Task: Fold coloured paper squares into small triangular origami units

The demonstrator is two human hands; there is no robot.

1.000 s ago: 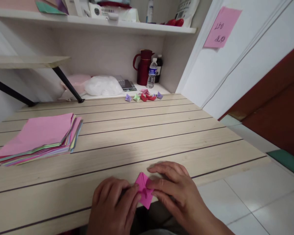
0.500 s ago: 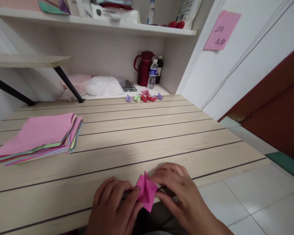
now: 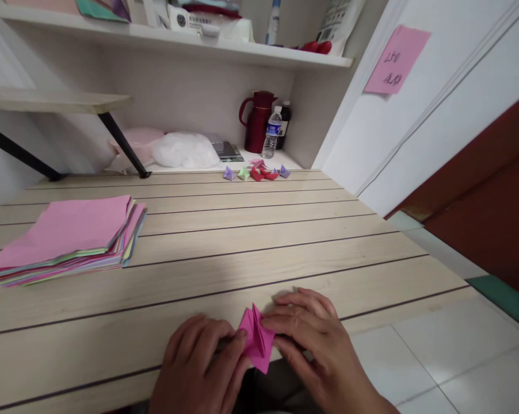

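Observation:
A small folded piece of magenta paper [image 3: 255,339] rests at the near edge of the wooden table [image 3: 225,253]. My left hand [image 3: 199,368] pinches its left side with curled fingers. Pressing on its right side, my right hand [image 3: 315,345] has its fingers bent over the folds. The paper's flaps stand up a little between the two hands.
A stack of coloured paper sheets [image 3: 65,238], pink on top, lies at the left. Several small folded paper shapes [image 3: 257,172] sit at the table's far edge. Behind them stand a red jug [image 3: 257,121] and a water bottle [image 3: 271,132]. A pink note [image 3: 396,60] hangs at the right.
The flat folded paper has been opened so that its flaps stand up. My right hand's fingers shifted slightly on it; both hands stay at the near edge.

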